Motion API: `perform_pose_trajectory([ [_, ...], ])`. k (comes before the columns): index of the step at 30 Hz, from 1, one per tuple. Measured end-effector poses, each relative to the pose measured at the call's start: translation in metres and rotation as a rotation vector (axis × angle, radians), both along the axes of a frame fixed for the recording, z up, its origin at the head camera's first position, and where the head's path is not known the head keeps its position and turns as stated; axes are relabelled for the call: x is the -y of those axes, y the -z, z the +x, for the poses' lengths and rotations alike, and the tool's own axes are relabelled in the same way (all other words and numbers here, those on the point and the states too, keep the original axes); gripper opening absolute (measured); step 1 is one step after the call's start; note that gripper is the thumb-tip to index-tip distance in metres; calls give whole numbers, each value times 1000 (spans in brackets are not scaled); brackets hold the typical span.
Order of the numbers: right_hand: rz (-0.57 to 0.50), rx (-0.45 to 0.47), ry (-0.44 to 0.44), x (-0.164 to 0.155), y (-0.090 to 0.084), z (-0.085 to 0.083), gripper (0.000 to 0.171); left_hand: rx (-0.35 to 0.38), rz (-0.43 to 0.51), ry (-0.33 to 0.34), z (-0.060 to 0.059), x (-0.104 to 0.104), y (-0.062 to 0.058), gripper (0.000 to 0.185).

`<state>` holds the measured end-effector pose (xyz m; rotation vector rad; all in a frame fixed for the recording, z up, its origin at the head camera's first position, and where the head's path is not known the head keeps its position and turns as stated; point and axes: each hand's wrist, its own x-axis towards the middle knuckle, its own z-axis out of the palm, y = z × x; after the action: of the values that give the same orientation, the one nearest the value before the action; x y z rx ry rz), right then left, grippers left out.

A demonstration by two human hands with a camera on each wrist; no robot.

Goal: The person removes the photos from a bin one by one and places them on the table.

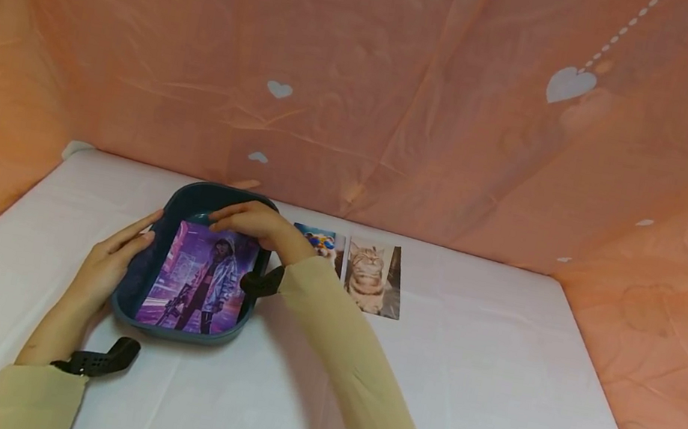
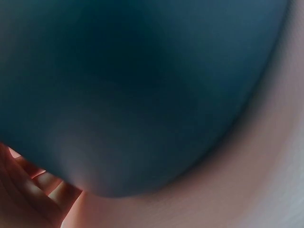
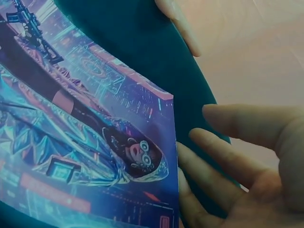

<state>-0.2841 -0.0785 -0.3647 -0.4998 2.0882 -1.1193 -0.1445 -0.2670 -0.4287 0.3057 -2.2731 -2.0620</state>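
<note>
A dark teal tray (image 1: 134,286) with rounded corners sits at the left of the white table. My left hand (image 1: 112,259) holds the tray's left side, thumb at the rim; in the left wrist view its fingers (image 2: 47,183) run behind the tray wall. Inside the tray lies a purple picture print (image 1: 199,281) of a hooded figure with a rifle. My right hand (image 1: 257,221) reaches over the far right of the tray. In the right wrist view its fingers are spread, with fingertips at the print's (image 3: 95,123) upper edge and the thumb (image 3: 247,121) apart from it.
Right of the tray, a tabby cat print (image 1: 367,279) lies on the white table (image 1: 492,391). Beside it is a print of a cat in sunglasses (image 1: 313,234), partly hidden by the right arm. An orange curtain (image 1: 366,82) with white hearts encloses the table's back and sides.
</note>
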Motion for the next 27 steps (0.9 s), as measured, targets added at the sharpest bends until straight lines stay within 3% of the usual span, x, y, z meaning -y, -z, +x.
perform_pose_trajectory([
  [10, -76, -16, -9, -4, -2, 1, 33, -5, -11, 0, 0, 0, -1, 55],
  [18, -53, -109, -5, -5, -5, 5, 27, 1, -4, -4, 0, 0, 0, 55],
  [27, -131, -163, -34, -11, -4, 6, 27, -23, -29, -7, 0, 0, 1, 56],
])
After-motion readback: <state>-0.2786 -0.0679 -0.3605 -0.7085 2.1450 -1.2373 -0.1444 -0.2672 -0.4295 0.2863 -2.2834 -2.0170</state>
